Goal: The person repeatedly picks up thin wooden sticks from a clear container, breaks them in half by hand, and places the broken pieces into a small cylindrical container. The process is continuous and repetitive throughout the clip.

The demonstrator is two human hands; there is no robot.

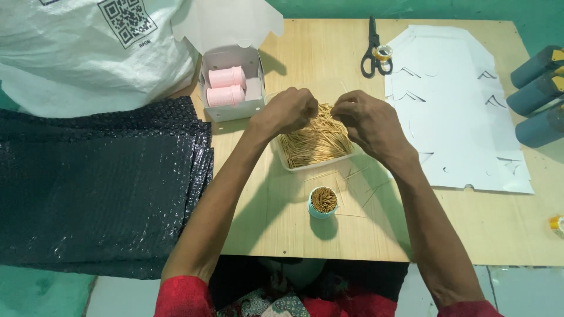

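A small bunch of toothpicks (317, 138) was pinched by the left hand (288, 110) and right hand (367, 120) over the white tray (294, 164). The sticks looked light, thin and easily snapped. They seemed best held gently around the middle.

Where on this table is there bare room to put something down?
Bare wood lies right of the small blue cup, below the white cut sheets, and along the near edge under the left hand. It is crowded around the toothpick tray and pink-container box.

My left hand (286, 110) and right hand (363, 119) pinch toothpicks (317, 144) above the white tray (292, 165). A filled blue cup (323, 202) stands just below the tray. Two pink containers (226, 86) lie in an open box (254, 88).
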